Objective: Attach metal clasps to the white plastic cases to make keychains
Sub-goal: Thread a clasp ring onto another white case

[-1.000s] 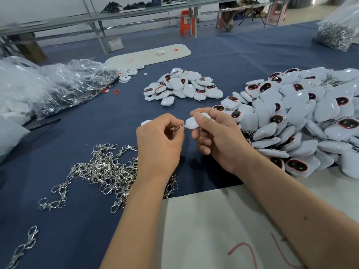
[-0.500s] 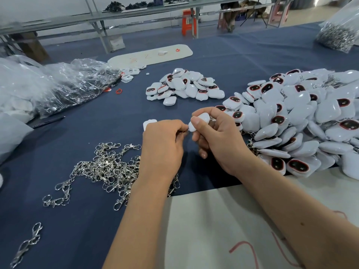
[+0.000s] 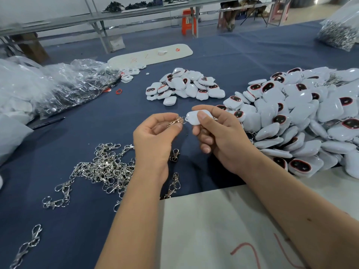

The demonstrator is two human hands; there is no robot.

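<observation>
The near part of the metal clasp (image 3: 174,121) is covered by the curled fingers of the left hand (image 3: 155,140), and whether its ring passes through the loop of the white case (image 3: 196,117) is too small to be told. The right side of that case is hidden under the right hand (image 3: 219,136). The large pile of cases (image 3: 303,117) is cut off at the right edge. The contents of the clear bags (image 3: 58,84) at the left are blurred. Part of the loose clasps (image 3: 104,167) is hidden behind the left forearm.
</observation>
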